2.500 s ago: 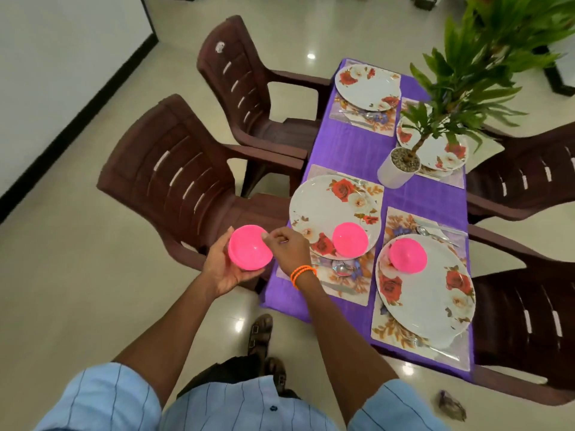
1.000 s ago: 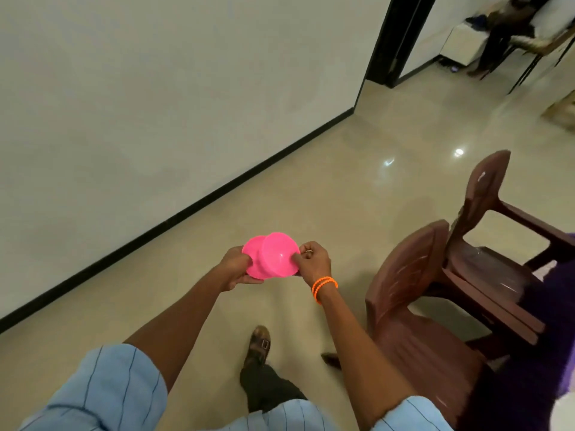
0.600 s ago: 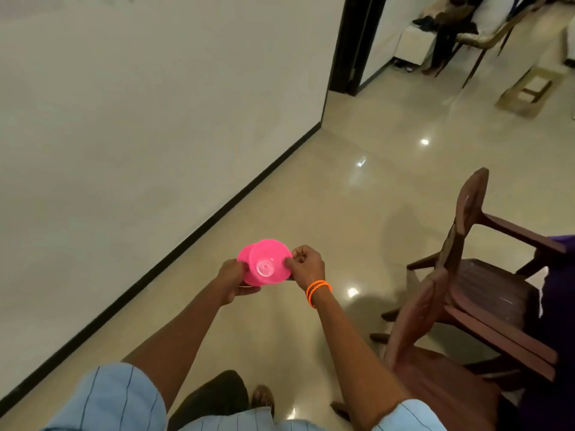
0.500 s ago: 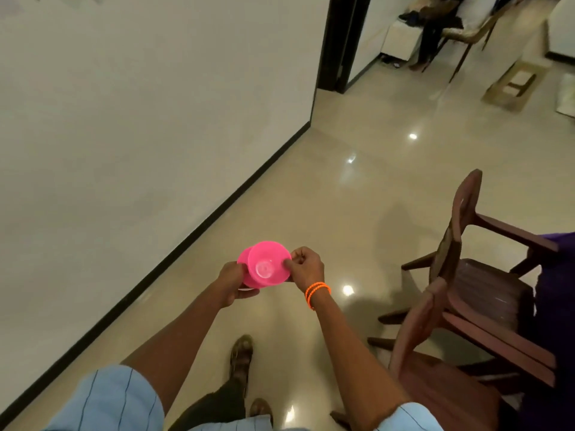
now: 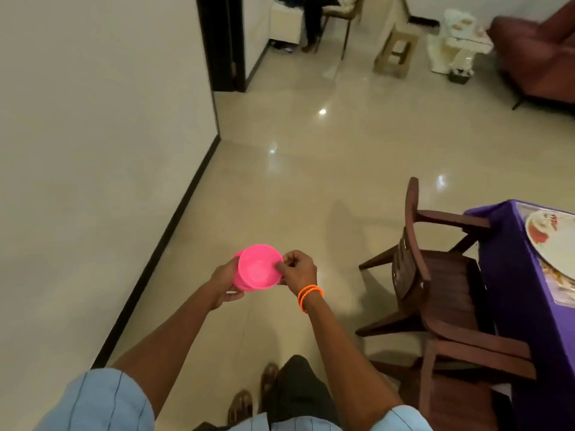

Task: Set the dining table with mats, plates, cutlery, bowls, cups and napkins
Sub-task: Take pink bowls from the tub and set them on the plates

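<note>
2 hands point(image 5: 263, 279) around nested pink bowls point(image 5: 259, 266)

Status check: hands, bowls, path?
Both hands, left and right, gripping pink bowls. Table off right. Chair between.

Brightness: moderate, even indoor light with a warm beige cast; no deep dark areas.
Source: overhead, judging by small white glints on the glossy floor point(image 5: 322, 112) in the middle and far right.
Shadows: a soft grey one spreads on the floor left of the near chair point(image 5: 413, 262); a fainter one lies under the hands.
Glare: only those floor spots; the wall point(image 5: 87, 135) on the left is flat and matte.
Colour: the pink bowls point(image 5: 259, 269) look strongly saturated, almost glowing, with little surface detail.
Sharpness: generally soft; far furniture is smeared, and the plate point(image 5: 550, 241) at the right edge is blurred.
Distortion: wide-angle bending, the wall base and doorframe point(image 5: 221, 42) lean, sleeves stretch at the near edge.
</note>
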